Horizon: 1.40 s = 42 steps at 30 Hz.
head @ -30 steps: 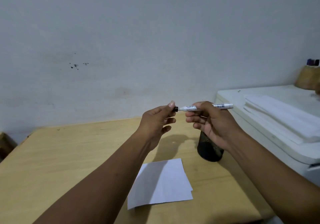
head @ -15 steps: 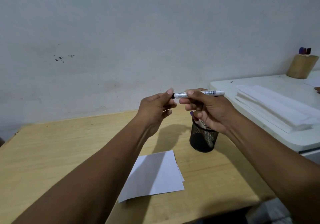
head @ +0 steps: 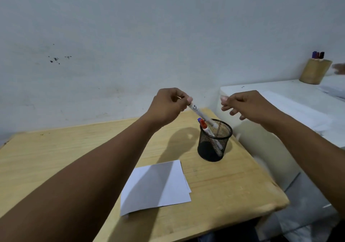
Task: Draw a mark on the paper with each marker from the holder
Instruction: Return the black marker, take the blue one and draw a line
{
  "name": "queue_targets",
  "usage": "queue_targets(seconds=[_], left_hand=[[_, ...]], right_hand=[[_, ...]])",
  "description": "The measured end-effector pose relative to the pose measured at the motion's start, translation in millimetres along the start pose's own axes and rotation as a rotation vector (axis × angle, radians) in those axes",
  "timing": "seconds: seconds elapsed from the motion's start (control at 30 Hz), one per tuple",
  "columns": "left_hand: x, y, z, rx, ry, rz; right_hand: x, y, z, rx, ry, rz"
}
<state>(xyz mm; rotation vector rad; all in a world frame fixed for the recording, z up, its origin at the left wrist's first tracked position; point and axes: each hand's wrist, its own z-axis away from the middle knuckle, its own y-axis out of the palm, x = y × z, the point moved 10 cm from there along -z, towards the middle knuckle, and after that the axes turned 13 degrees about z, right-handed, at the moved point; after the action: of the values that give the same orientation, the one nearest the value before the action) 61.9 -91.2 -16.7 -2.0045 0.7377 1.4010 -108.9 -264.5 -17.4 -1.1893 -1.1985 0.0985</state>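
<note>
My left hand [head: 169,105] pinches the top end of a white marker [head: 200,115]. The marker slants down to the right, its lower end inside the rim of the black mesh holder [head: 214,144]. A red-capped marker [head: 203,125] and a blue-capped one lean inside the holder. To the right of the marker and above the holder hovers my right hand [head: 242,105], fingers loosely spread and holding nothing. The white paper [head: 156,183], a couple of stacked sheets, lies on the wooden table [head: 56,157] in front of the holder.
A white surface [head: 280,96] with stacked sheets stands right of the table. On it at the back is a wooden cup [head: 315,71] with several markers, and another person's hand [head: 338,68] shows at the right edge. The table's near edge runs below the paper.
Both hands held the marker level before. Now my right hand has let go and drawn away to the right, and my left hand has tipped the marker down into the holder.
</note>
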Motion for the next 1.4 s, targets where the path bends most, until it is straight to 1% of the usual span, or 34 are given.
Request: queue_targets(seconds=[0.07, 0.13, 0.23, 0.3, 0.4, 0.5, 0.57, 0.67, 0.8, 0.87, 0.97, 1.03, 1.13, 1.17, 1.2, 1.27, 1.33, 1.4], left_hand=[[-3.3, 14.5, -2.7, 0.042, 0.054, -0.162], [-1.4, 28.7, -3.8, 0.089, 0.069, -0.25], [13.3, 47.5, -2.3, 0.203, 0.001, -0.311], [20.1, 52.6, -1.1, 0.234, -0.04, -0.333], [22.4, 49.8, -2.0, 0.211, -0.115, -0.217], [19.5, 41.8, -2.6, 0.144, -0.194, -0.111], [10.2, 33.9, -3.3, 0.083, -0.177, -0.116], [-10.7, 14.2, -4.0, -0.026, -0.092, -0.095], [-35.5, -25.2, -2.6, -0.153, -0.031, 0.035], [-41.2, -48.1, 1.9, -0.199, -0.032, 0.115], [-34.6, -85.3, 16.6, -0.258, -0.06, 0.151], [-19.2, -110.7, 31.9, -0.296, -0.101, 0.211], [9.9, -142.6, 60.9, -0.36, -0.173, 0.376], [19.7, -150.8, 71.1, -0.381, -0.198, 0.436], [29.1, -157.5, 80.6, -0.395, -0.222, 0.493], [45.7, -165.1, 97.3, -0.395, -0.271, 0.568], [58.8, -167.5, 110.2, -0.367, -0.316, 0.565], [67.0, -171.0, 118.4, -0.373, -0.341, 0.535]], right_hand=[[-0.2, 3.4, 0.0, -0.002, -0.022, 0.014], [2.1, 9.2, 0.0, -0.002, -0.05, 0.009], [1.0, 19.5, -3.5, 0.005, -0.069, 0.014], [-0.5, 23.6, -6.5, 0.009, -0.069, 0.0], [0.5, 23.7, -9.9, -0.024, -0.071, -0.019], [5.3, 22.7, -11.8, -0.063, -0.074, -0.035], [11.3, 20.8, -12.5, -0.09, -0.076, -0.049], [29.3, 20.0, -11.2, -0.099, -0.108, -0.094], [73.9, 38.5, -4.7, 0.01, -0.225, -0.111], [98.4, 50.0, -0.3, 0.066, -0.284, -0.141], [131.8, 67.1, 4.8, 0.161, -0.335, -0.239], [148.8, 83.6, 7.1, 0.276, -0.309, -0.401], [169.7, 124.6, 23.3, 0.607, -0.199, -0.821], [175.3, 138.5, 29.1, 0.671, -0.169, -0.929], [179.1, 153.2, 32.7, 0.692, -0.145, -0.987], [179.7, 185.1, 36.5, 0.634, -0.087, -0.966], [177.4, 211.7, 39.5, 0.541, -0.035, -0.903], [179.4, 224.7, 42.0, 0.497, -0.063, -0.857]])
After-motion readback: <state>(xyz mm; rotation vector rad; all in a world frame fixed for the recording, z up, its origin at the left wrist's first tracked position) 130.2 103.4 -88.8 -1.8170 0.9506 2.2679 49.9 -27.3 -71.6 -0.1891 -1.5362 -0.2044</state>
